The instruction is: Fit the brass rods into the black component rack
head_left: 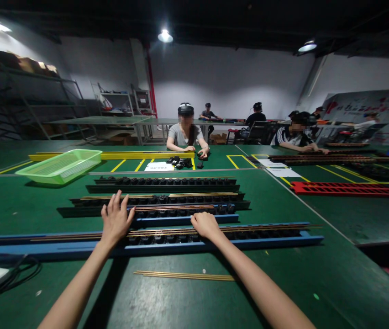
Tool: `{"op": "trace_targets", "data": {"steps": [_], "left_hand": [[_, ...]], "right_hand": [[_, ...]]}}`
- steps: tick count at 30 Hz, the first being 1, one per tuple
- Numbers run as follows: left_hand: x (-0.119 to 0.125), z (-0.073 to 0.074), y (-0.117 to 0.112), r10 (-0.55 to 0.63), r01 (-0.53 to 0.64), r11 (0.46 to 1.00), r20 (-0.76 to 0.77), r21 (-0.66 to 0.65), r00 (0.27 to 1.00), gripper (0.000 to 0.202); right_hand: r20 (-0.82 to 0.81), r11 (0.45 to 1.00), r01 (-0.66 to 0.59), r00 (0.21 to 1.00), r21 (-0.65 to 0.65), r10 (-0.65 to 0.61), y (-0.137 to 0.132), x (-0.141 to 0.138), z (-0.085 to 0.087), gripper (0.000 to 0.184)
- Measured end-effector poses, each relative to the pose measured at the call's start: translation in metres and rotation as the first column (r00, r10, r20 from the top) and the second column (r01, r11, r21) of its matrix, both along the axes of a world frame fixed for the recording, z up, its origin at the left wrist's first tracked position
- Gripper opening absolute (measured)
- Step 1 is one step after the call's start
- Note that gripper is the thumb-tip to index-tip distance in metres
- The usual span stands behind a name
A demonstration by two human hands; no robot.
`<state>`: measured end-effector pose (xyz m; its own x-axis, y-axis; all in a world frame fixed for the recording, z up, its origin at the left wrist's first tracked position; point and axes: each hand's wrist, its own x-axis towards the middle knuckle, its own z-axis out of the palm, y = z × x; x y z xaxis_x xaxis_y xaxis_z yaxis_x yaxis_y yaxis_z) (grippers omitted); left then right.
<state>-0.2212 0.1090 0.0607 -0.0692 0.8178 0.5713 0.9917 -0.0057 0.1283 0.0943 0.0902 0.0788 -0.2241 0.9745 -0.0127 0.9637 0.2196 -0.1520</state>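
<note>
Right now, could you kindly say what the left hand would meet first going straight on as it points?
The left hand would probably meet the farthest short dark channel, just past it in the picture, though the hand's height is unclear.

long channel (pixel 266 243): blue | loose rods (pixel 184 275): gold | tabletop (pixel 300 278): green | basket (pixel 73 170): pale green

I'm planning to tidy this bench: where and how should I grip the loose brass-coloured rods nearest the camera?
I'd pinch the brass-coloured rods from above, around the middle of their visible length, gripping crosswise. They are thin, nearly parallel and flat on the green tabletop, so that should gather them together. Coming from left of the right forearm avoids it at their right end.
</note>
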Motion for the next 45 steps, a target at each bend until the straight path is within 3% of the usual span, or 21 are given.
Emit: {"op": "trace_targets", "data": {"steps": [3,8,12,21,30,37,40,42,45], "left_hand": [[0.017,0.008,-0.004,-0.085,0.093,0.992,-0.084,0.088,0.993,0.055],[0.040,-0.003,-0.001,-0.030,0.029,0.999,0.014,0.039,0.999,0.058],[0.040,-0.015,0.002,-0.045,0.045,0.998,0.012,-0.033,0.999,0.059],[0.039,-0.014,0.001,-0.018,0.019,0.999,0.015,-0.040,1.000,0.060],[0.045,-0.015,0.000,-0.193,0.193,0.981,-0.158,-0.016,0.968,0.057],[0.056,0.003,0.001,-0.327,0.326,0.944,-0.207,-0.041,0.922,0.057],[0.072,0.004,0.003,-0.233,0.233,0.972,-0.091,-0.010,0.968,0.055],[0.083,-0.002,0.004,-0.144,0.144,0.990,0.003,-0.004,0.990,0.056],[0.092,-0.013,0.005,-0.118,0.118,0.993,0.022,-0.001,0.993,0.059]], "right_hand": [[-0.003,1.000,0.005,1.000,-0.001,-0.005,-0.001,0.000,0.000,0.050],[-0.007,1.000,0.012,1.000,0.002,-0.012,-0.001,0.001,0.000,0.050],[-0.012,1.000,0.018,1.000,0.002,-0.018,-0.001,0.001,-0.001,0.049],[-0.013,1.000,0.027,1.000,-0.007,-0.027,0.001,0.001,-0.003,0.047],[-0.025,1.000,0.015,1.000,-0.003,-0.015,0.003,0.002,-0.004,0.048],[-0.030,1.000,0.021,0.999,0.011,-0.020,0.002,0.002,-0.003,0.048],[-0.024,1.000,0.025,0.999,0.007,-0.024,0.003,0.001,-0.003,0.049],[-0.019,1.000,0.024,1.000,0.004,-0.024,0.003,0.001,-0.003,0.048],[-0.015,1.000,0.022,1.000,0.002,-0.021,0.004,0.000,-0.004,0.048]]}}
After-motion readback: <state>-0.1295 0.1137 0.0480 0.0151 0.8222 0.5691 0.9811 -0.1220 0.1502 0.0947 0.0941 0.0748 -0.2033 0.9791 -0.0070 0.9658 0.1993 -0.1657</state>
